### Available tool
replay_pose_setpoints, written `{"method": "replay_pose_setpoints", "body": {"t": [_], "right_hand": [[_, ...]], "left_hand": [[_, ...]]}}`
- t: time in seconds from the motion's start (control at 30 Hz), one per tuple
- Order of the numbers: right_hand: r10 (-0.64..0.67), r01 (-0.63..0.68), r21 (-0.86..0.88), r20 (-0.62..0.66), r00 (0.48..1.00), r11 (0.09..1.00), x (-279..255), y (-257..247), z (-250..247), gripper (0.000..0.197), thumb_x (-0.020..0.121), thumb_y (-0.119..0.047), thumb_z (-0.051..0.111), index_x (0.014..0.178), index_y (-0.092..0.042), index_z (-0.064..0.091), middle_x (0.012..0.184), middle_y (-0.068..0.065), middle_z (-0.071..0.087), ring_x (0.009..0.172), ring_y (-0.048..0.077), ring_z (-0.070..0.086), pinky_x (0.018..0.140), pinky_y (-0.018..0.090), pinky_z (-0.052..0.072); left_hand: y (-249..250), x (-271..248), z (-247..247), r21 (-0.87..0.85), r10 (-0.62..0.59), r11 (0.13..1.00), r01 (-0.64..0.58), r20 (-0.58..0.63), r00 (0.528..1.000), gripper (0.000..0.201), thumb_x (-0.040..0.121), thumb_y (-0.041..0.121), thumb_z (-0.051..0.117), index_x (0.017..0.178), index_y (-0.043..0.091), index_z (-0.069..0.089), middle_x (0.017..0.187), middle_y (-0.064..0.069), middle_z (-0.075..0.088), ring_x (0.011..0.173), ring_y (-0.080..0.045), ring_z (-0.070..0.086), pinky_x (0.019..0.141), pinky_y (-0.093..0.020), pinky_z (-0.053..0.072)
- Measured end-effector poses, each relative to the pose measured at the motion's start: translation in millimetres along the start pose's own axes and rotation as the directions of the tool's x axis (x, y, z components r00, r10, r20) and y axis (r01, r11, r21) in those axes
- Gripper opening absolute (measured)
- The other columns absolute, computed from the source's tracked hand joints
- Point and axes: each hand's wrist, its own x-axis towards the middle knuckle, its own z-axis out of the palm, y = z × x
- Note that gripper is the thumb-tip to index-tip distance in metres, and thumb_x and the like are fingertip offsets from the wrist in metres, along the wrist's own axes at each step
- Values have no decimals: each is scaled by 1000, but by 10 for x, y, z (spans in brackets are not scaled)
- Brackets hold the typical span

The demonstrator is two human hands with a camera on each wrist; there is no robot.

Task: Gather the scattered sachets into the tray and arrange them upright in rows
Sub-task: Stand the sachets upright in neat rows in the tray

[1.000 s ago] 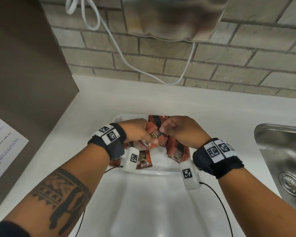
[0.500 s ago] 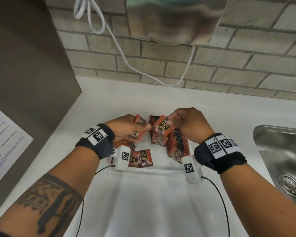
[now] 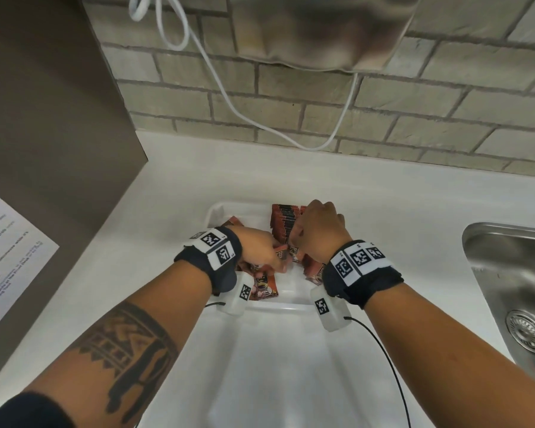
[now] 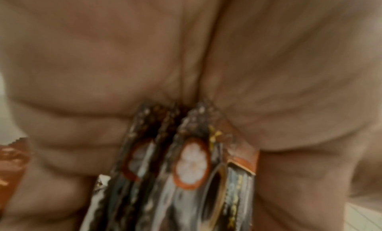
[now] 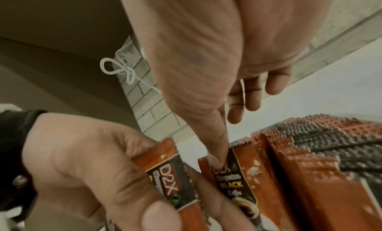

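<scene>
A white tray sits on the counter with orange-and-black coffee sachets in it. A row of upright sachets stands along its right side. My right hand reaches down at that row. Its thumb presses one sachet against the row's near end, and the other fingers hang loosely. My left hand grips a small stack of sachets just left of the row. One loose sachet lies flat near the tray's front.
A steel sink is set into the white counter at the right. A brown panel with a printed sheet stands at the left. A white cable hangs on the brick wall behind.
My right hand has carried its sachet down and right onto the upright row. My left hand has sunk lower into the tray, still gripping its stack.
</scene>
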Motion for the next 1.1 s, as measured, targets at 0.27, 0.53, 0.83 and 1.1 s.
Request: {"method": "replay_pose_setpoints", "body": {"t": [0.27,0.53,0.83,1.1], "right_hand": [[-23,24,-43,35,999,999,43,19,66,27,88,-35,57,106,-23,73,116,3,48,111,26,42,89,38,37],[-58,56,68,36,998,996,18,57,6,15,89,-32,61,94,-33,75,115,0,49,112,25,43,95,40,38],[-9,15,255,-26,1000,967,36,166,-64,19,87,-27,57,83,-33,74,103,-4,59,102,21,54,93,41,44],[5,25,345,-87,996,938,-50,261,-81,12,87,-32,64,79,-35,73,99,-10,67,99,16,61,94,43,48]], "left_hand": [[42,229,20,128,-89,988,83,44,995,41,91,40,69,113,6,70,102,-11,73,79,-22,61,81,-38,58],[70,277,12,239,-93,968,77,57,994,44,94,44,64,116,7,71,117,-13,72,85,-23,61,81,-35,55],[42,229,-8,239,-87,969,65,83,993,37,93,41,64,104,6,72,96,-10,73,77,-21,59,69,-29,49],[93,128,7,236,-64,971,42,84,994,27,94,36,66,101,11,72,95,-5,73,77,-19,63,73,-31,53]]}}
